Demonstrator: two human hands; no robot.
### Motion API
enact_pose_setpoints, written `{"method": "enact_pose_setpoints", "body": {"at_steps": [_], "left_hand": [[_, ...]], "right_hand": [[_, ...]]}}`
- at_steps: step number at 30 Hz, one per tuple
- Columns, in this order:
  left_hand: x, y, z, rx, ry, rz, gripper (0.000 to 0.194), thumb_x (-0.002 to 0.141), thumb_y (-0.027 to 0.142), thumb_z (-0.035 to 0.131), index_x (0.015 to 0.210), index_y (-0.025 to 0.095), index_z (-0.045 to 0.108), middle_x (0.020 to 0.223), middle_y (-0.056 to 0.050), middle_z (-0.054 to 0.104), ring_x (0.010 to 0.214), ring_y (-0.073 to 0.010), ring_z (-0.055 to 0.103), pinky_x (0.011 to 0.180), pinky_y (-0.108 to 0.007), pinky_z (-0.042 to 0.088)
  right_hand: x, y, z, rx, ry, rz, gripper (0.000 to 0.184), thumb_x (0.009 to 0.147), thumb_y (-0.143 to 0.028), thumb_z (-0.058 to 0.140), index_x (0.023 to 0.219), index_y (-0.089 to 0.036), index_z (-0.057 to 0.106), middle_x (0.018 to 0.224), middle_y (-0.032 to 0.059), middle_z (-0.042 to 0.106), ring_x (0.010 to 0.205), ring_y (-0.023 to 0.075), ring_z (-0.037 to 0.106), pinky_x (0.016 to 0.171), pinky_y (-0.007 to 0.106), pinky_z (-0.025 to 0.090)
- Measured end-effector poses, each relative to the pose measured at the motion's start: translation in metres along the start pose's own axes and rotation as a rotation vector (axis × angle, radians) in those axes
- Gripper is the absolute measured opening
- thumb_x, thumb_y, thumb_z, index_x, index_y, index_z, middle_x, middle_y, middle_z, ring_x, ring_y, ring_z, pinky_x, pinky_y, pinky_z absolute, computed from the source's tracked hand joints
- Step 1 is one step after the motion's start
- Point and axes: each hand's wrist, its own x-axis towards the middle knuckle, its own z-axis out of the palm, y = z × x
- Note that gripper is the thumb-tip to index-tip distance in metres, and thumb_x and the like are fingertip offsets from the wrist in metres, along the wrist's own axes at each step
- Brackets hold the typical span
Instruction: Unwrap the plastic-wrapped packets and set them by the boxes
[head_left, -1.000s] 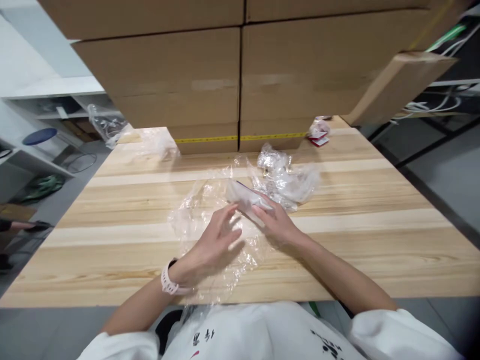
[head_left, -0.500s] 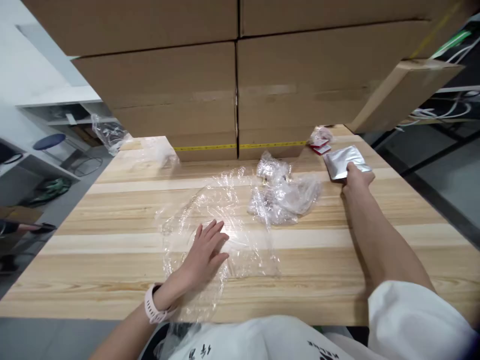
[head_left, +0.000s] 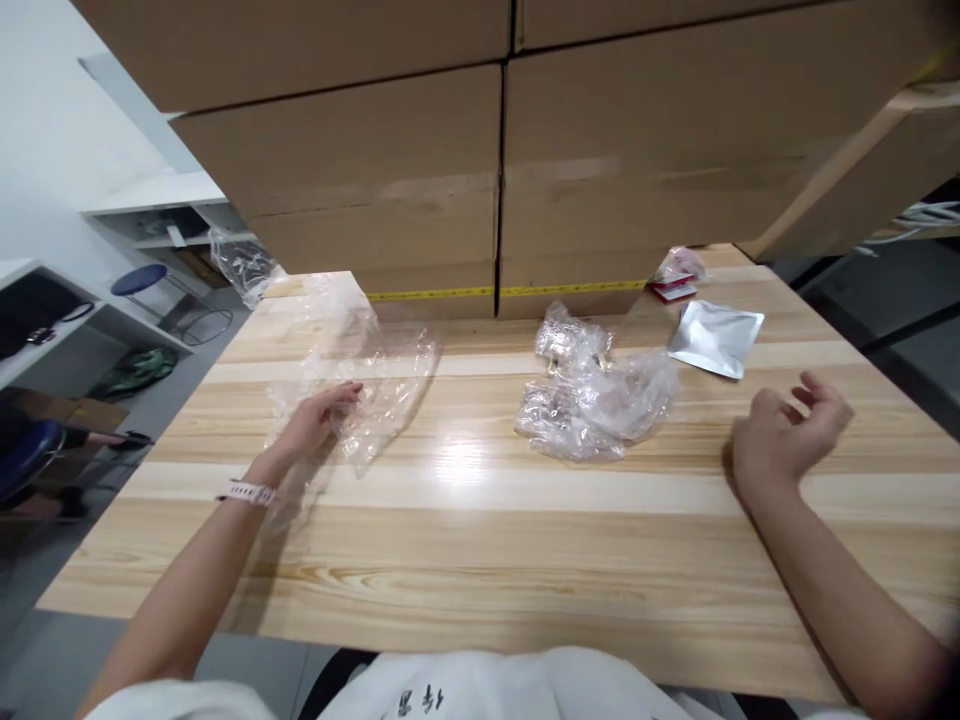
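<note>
One plastic sheet [head_left: 394,385] is part-hidden by the left hand [head_left: 315,420], fingers maybe together; near the table's [head_left: 480,580] right edge, one silver bag [head_left: 717,340] is neared by the curled right hand [head_left: 787,435].

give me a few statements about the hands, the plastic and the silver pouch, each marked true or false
1. The left hand is at the spread clear film. True.
2. The right hand grips the silver pouch. False: the hand holds nothing, and the pouch lies beyond it on the table.
3. The crumpled plastic bundle lies between the two hands. True.
4. The pale pink band is on the right wrist. False: it is on the left wrist.
5. A yellow strip runs across the lower part of the cardboard boxes. True.
</note>
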Motion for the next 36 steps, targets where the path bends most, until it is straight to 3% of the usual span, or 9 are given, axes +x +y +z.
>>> {"method": "enact_pose_setpoints", "body": {"at_steps": [3, 9, 13, 19, 23, 26, 30, 33, 36], "left_hand": [[0.032, -0.003, -0.023, 0.121, -0.035, -0.085, 0.05, 0.06, 0.021, 0.054, 0.106, 0.017, 0.075, 0.133, -0.014, 0.071, 0.127, -0.0377, 0.064, 0.109, -0.051, 0.049], [0.034, 0.072, -0.062, 0.362, -0.118, 0.135, 0.058, 0.088, 0.04, 0.058, 0.143, 0.022, 0.06, 0.158, -0.011, 0.051, 0.144, -0.036, 0.049, 0.12, -0.052, 0.038], [0.002, 0.113, -0.04, 0.415, -0.19, 0.314, 0.058, 0.102, 0.056, 0.043, 0.152, 0.026, 0.052, 0.17, -0.007, 0.033, 0.154, -0.0318, 0.035, 0.125, -0.049, 0.032], [-0.005, 0.06, 0.002, 0.564, -0.466, 0.141, 0.06, 0.098, 0.048, 0.051, 0.154, 0.025, 0.051, 0.165, -0.013, 0.04, 0.156, -0.035, 0.031, 0.122, -0.051, 0.033], [-0.001, 0.068, -0.009, 0.541, -0.213, 0.068, 0.054, 0.099, 0.048, 0.049, 0.14, 0.016, 0.064, 0.154, -0.02, 0.052, 0.146, -0.0409, 0.045, 0.119, -0.057, 0.034], [-0.009, 0.114, 0.002, 0.209, -0.072, 0.119, 0.053, 0.1, 0.053, 0.053, 0.142, 0.022, 0.063, 0.152, -0.014, 0.056, 0.139, -0.0367, 0.052, 0.116, -0.054, 0.041], [-0.027, 0.168, 0.058, -0.54, -0.224, -0.008, 0.051, 0.097, 0.051, 0.065, 0.14, 0.025, 0.061, 0.137, -0.014, 0.066, 0.116, -0.0278, 0.068, 0.097, -0.043, 0.057], [-0.032, 0.182, 0.104, -1.023, -0.37, -0.165, 0.053, 0.09, 0.046, 0.077, 0.134, 0.021, 0.062, 0.121, -0.013, 0.071, 0.097, -0.0214, 0.072, 0.086, -0.036, 0.059], [-0.034, 0.183, 0.129, -1.246, -0.282, -0.216, 0.061, 0.073, 0.035, 0.094, 0.121, 0.016, 0.063, 0.104, -0.008, 0.073, 0.088, -0.0169, 0.071, 0.082, -0.029, 0.057]], "right_hand": [[-0.042, -0.055, 0.013, -0.139, 0.107, -0.223, 0.044, 0.095, -0.03, 0.061, 0.138, -0.031, 0.057, 0.13, 0.016, 0.064, 0.114, 0.039, 0.062, 0.092, 0.056, 0.051], [-0.08, -0.124, 0.059, -0.167, -0.529, -0.883, 0.047, 0.095, -0.027, 0.068, 0.139, -0.017, 0.059, 0.129, 0.0152, 0.071, 0.118, 0.0296, 0.065, 0.096, 0.044, 0.052], [-0.068, -0.125, 0.08, -0.382, -0.454, -0.864, 0.034, 0.099, -0.026, 0.064, 0.126, -0.006, 0.066, 0.123, 0.021, 0.072, 0.11, 0.0315, 0.064, 0.091, 0.043, 0.051], [-0.083, -0.134, 0.079, -0.201, -0.452, -0.926, 0.016, 0.096, -0.008, 0.06, 0.107, -0.013, 0.071, 0.11, 0.0128, 0.078, 0.094, 0.0264, 0.066, 0.078, 0.038, 0.048], [-0.105, -0.165, 0.068, 0.208, -0.601, -0.668, 0.02, 0.1, -0.012, 0.056, 0.112, -0.019, 0.07, 0.11, 0.0072, 0.078, 0.094, 0.0212, 0.068, 0.081, 0.036, 0.049], [-0.099, -0.183, 0.071, 0.394, -0.646, -0.108, 0.015, 0.101, -0.024, 0.056, 0.1, -0.022, 0.071, 0.096, 0.0033, 0.076, 0.084, 0.0182, 0.067, 0.075, 0.032, 0.049], [-0.08, -0.187, 0.097, 0.651, -0.654, 0.626, 0.027, 0.082, -0.048, 0.073, 0.087, -0.021, 0.067, 0.077, -0.0004, 0.068, 0.067, 0.0158, 0.059, 0.062, 0.028, 0.046], [-0.08, -0.184, 0.114, 0.764, -0.703, 0.816, 0.042, 0.072, -0.057, 0.08, 0.09, -0.022, 0.066, 0.082, 0.0001, 0.069, 0.072, 0.0164, 0.062, 0.067, 0.028, 0.05], [-0.088, -0.18, 0.117, 0.774, -0.748, 0.769, 0.048, 0.082, -0.065, 0.071, 0.108, -0.024, 0.067, 0.101, 0.0038, 0.072, 0.089, 0.0195, 0.067, 0.079, 0.032, 0.055]]}}
